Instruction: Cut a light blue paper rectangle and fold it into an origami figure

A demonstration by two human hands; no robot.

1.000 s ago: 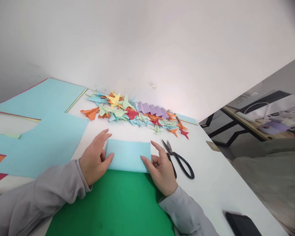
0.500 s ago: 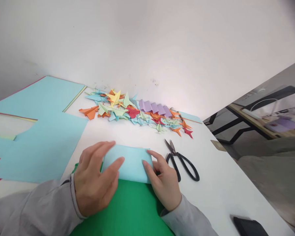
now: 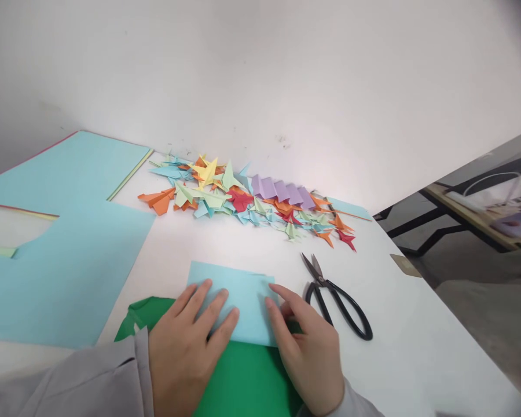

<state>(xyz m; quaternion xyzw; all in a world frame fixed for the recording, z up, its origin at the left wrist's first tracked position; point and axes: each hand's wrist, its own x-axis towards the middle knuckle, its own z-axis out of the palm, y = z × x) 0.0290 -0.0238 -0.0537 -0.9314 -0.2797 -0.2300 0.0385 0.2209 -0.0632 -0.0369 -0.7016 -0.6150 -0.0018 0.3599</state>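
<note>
Together, left hand, right hand, one blue sheet

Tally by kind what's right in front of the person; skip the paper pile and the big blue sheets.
Scissors: 1
Green sheet: 1
Folded light blue paper: 1
Hands pressing on it: 2 (left hand, right hand)
Total: 5
</note>
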